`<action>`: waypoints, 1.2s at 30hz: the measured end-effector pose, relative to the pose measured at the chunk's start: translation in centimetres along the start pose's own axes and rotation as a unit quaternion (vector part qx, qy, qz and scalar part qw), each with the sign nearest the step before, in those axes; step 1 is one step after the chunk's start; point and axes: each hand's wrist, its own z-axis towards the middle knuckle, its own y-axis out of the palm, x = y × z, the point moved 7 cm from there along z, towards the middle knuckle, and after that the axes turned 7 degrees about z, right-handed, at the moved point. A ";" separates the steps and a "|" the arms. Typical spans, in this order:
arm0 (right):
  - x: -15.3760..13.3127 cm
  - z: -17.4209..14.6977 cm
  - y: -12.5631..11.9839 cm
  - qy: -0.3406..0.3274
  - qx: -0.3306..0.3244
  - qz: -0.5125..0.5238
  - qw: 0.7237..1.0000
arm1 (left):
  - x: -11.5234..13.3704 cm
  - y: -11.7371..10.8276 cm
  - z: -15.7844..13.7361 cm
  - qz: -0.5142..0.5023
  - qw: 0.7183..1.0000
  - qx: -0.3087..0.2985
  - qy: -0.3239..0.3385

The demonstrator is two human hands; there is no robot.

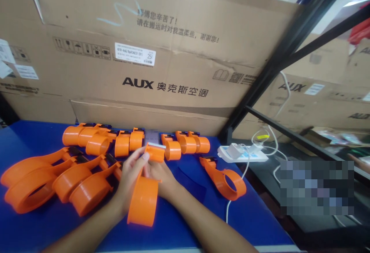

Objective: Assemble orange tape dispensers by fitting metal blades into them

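My left hand (131, 172) is closed around the upper part of an orange tape dispenser (143, 201), thumb on its front. The dispenser is upright above the blue table. A pale serrated cutting blade (156, 145) runs along its top edge, and its round tape hub hangs lower, towards me. Behind it, my right hand (162, 174) grips the same dispenser, though its fingers are mostly hidden. Left of my hands lie several large orange dispensers (89, 193) with black parts at their heads. Another one (231, 183) rests on the right.
Several smaller orange dispensers (96, 144) stand along the table's back, in front of a cardboard wall (173, 110). A white power strip (243, 153) with cables is at the right edge of the blue table (245, 226). Black metal posts (260, 83) rise there.
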 end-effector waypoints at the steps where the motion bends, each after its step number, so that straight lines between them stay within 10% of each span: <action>1: -0.1 -0.2 -0.3 -0.008 0.013 0.024 1.000 | 0.1 0.0 0.0 -0.004 1.000 -0.001 0.004; 14: 2.3 -4.9 -11.6 0.080 0.369 0.208 0.902 | 0.9 -0.5 -0.1 0.012 0.999 0.037 0.016; 36: 0.3 -4.5 -10.8 0.012 0.308 0.143 0.941 | 0.6 0.4 -0.6 0.035 0.998 0.049 0.015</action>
